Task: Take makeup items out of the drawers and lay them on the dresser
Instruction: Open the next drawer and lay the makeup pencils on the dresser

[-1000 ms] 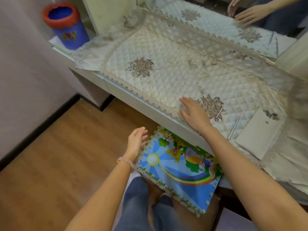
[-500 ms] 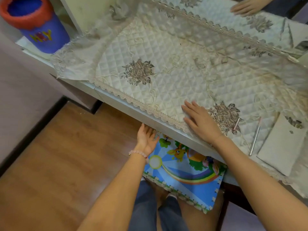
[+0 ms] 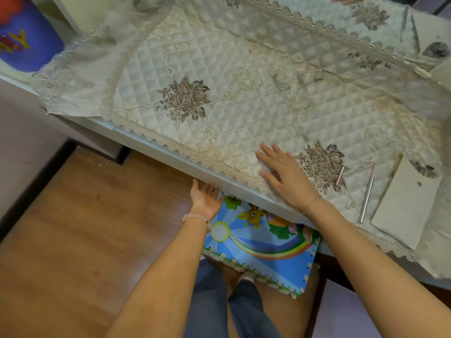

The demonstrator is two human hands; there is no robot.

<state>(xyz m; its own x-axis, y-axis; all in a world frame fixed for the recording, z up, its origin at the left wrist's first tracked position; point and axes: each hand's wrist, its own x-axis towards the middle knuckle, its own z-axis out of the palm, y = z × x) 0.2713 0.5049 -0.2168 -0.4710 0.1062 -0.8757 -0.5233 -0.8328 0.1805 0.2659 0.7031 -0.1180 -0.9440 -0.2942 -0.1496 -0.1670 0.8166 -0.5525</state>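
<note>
Head view looks down on the dresser [image 3: 170, 152], whose worktop is spread with a cream quilted cover [image 3: 231, 93] edged in lace. The right hand [image 3: 285, 176] lies palm down on that cover near the front edge, fingers straight and slightly spread, grasping nothing; it rests on the same patch of cloth as it did 1 second ago, just left of an embroidered flower. The left hand [image 3: 206, 200] has moved: 1 second ago it hung lower over the foam mat [image 3: 263, 240], well apart from the dresser, and now it is turned palm up with its fingertips at the lower lip of the white front edge, much as it was half a second ago. Its fingers are relaxed and released, and whether they touch the underside cannot be told. A bead bracelet [image 3: 196, 217] sits on the left wrist and a thin chain [image 3: 311, 204] on the right. 2 makeup items already lie on the worktop to the right of the right hand: a short pink tube [image 3: 339, 176] at the flower's edge and a slim silver stick [image 3: 367, 198] just beside a flat beige card [image 3: 410, 203]; both keep their places on the cloth. The framing has shifted since the earlier frames, so the blue cup [image 3: 22, 37] now sits cut off at the upper left corner. Below the worktop the mat leans over the wooden floor [image 3: 73, 240].
</note>
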